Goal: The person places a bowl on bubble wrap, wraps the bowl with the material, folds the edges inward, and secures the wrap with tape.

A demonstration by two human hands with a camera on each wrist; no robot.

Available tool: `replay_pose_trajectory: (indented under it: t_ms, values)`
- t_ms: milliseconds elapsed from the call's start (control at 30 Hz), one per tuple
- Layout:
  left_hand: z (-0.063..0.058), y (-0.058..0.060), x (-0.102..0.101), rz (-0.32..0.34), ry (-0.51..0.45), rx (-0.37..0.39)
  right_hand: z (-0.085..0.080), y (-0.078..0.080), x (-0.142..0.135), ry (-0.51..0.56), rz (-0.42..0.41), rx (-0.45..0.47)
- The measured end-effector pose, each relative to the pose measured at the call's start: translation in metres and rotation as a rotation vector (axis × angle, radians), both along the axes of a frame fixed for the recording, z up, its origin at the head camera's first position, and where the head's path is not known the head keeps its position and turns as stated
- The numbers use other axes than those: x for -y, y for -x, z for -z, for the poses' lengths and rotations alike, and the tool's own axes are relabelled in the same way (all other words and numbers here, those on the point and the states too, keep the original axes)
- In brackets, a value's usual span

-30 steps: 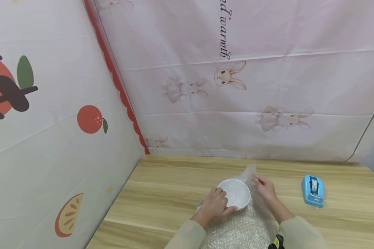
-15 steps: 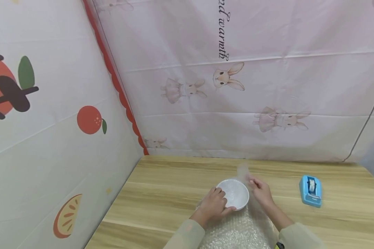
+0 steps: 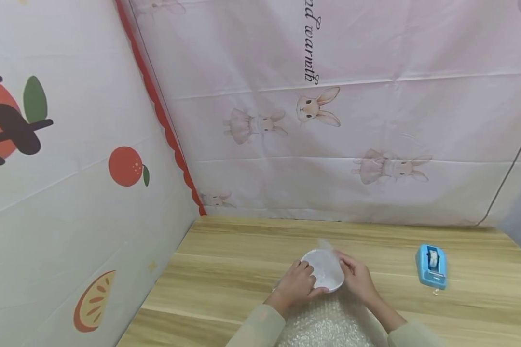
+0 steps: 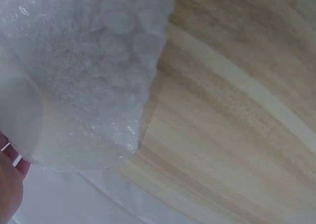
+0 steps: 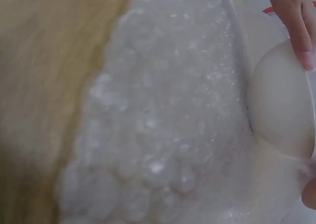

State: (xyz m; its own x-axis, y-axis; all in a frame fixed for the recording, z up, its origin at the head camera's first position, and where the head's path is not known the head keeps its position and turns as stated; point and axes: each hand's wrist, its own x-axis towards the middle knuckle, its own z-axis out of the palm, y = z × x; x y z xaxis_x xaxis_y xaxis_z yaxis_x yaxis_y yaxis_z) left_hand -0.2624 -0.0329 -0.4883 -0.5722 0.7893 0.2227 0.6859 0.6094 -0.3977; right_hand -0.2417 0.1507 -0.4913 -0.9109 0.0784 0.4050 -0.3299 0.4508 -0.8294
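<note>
A white bowl (image 3: 327, 272) stands on a sheet of clear bubble wrap (image 3: 330, 325) near the front of the table. My left hand (image 3: 296, 283) grips the bowl's left side, fingers over the rim into the bowl and thumb along its near edge. By the right rim, my right hand (image 3: 358, 280) pinches a raised part of the wrap, whose tip stands above the bowl's far side. In the right wrist view, the bowl (image 5: 281, 105) lies tilted in the picture beside the bubbly sheet (image 5: 158, 105). My right fingertips are partly hidden.
A blue tape dispenser (image 3: 431, 266) with a roll in it stands to the right on the wooden table (image 3: 226, 270). Printed cloth (image 3: 260, 183) rises behind the table's far edge, and another printed sheet (image 3: 156, 241) stands along the left.
My right hand has moved left to the bowl's right rim, drawing the raised wrap over the far side of the bowl. The left hand keeps its hold on the bowl.
</note>
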Motion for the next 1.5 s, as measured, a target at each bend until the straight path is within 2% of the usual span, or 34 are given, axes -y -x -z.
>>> replay_pose_trajectory:
  t_ms: [133,267,433,533,633,867,1100,1200,1300,1400,1500]
  values:
    - [0.001,0.001,0.0,0.002,-0.005,-0.023,0.006,-0.002,0.002,-0.101,-0.04,-0.178]
    - [0.001,0.001,0.0,0.01,-0.005,-0.048,0.011,-0.002,0.001,-0.23,-0.055,-0.316]
    - [0.001,0.0,0.0,-0.003,0.018,-0.041,0.013,-0.002,-0.002,-0.417,-0.054,-0.451]
    - [0.001,-0.001,0.0,-0.01,0.016,-0.029,0.011,-0.003,-0.005,-0.513,-0.075,-0.488]
    - [0.002,-0.001,0.0,-0.009,-0.007,-0.022,0.007,-0.004,-0.009,-0.604,-0.126,-0.463]
    - [0.004,-0.001,0.0,-0.017,-0.067,0.005,-0.009,-0.003,-0.013,-0.784,-0.239,-0.327]
    - [0.005,0.002,0.0,0.032,-0.211,-0.1,-0.019,-0.002,-0.008,-0.958,-0.23,-0.19]
    - [0.002,0.001,0.0,0.025,-0.18,-0.109,-0.022,-0.002,-0.006,-0.987,-0.226,-0.165]
    - [0.0,-0.001,0.0,0.003,-0.097,-0.064,-0.022,-0.004,-0.005,-0.97,-0.225,-0.142]
    - [0.0,-0.002,0.001,-0.022,-0.045,0.001,-0.019,-0.006,-0.006,-0.924,-0.229,-0.147]
    - [0.002,-0.001,0.001,-0.034,-0.03,0.025,-0.015,-0.008,-0.006,-0.854,-0.239,-0.189]
